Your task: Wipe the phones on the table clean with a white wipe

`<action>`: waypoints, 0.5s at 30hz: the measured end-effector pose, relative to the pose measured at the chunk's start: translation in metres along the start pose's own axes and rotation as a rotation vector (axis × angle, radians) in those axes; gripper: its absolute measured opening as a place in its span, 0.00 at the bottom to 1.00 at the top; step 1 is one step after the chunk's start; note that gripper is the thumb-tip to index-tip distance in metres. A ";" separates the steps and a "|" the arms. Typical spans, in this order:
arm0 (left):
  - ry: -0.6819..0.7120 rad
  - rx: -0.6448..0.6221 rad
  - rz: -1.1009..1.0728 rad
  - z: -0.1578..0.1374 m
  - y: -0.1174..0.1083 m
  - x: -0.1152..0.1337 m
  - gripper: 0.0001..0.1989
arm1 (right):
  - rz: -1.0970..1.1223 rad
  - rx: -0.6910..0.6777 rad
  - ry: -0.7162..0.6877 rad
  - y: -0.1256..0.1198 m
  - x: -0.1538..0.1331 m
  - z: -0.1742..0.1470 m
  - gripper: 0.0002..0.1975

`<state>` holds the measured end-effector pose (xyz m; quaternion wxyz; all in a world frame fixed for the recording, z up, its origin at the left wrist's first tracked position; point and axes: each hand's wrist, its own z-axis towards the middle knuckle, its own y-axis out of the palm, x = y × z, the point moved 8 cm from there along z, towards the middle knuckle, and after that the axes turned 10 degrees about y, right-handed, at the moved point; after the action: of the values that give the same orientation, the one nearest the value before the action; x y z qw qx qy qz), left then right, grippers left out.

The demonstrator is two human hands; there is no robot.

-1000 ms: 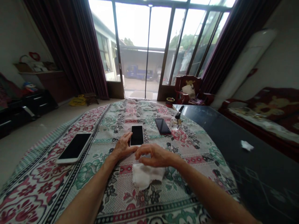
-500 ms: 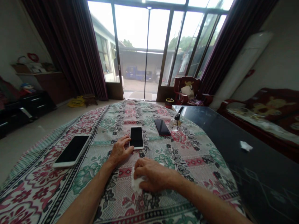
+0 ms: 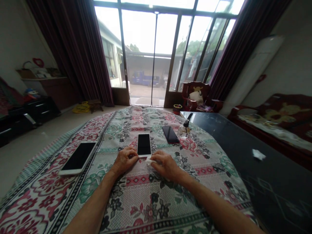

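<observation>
A white smartphone (image 3: 144, 144) with a dark screen lies face up on the patterned tablecloth. At its lower left corner my left hand (image 3: 125, 159) has its fingers curled, with the tips and thumb holding the edge. Pinched in my right hand (image 3: 165, 164) is a crumpled white tissue (image 3: 149, 160), which touches the phone's lower right corner. A black smartphone (image 3: 170, 134) lies beyond my right hand, beside a clear spray bottle (image 3: 184, 130) with a black top. Off to the left is a larger white tablet (image 3: 78, 158), screen up.
The round table wears a flowered tablecloth (image 3: 146, 195). Along its right side runs a dark glossy table (image 3: 234, 146) with a crumpled white paper (image 3: 258, 154) on it. A red wooden chair (image 3: 195, 94) stands by the glass doors, and a wooden sofa (image 3: 275, 113) is at right.
My right hand has moved forward with the tissue, from the cloth below to the phone's lower edge. My left hand has slid down to the phone's lower left corner, its fingers more curled.
</observation>
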<state>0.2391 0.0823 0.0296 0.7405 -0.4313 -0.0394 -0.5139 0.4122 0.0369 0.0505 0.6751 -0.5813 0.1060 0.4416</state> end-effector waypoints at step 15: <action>-0.113 0.030 -0.015 -0.002 0.001 -0.012 0.08 | -0.366 -0.095 -0.087 0.040 -0.001 0.053 0.10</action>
<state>0.2338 0.0903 0.0216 0.7398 -0.4481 -0.0922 -0.4934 0.3628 0.0803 0.0397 0.7200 -0.6024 -0.0517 0.3406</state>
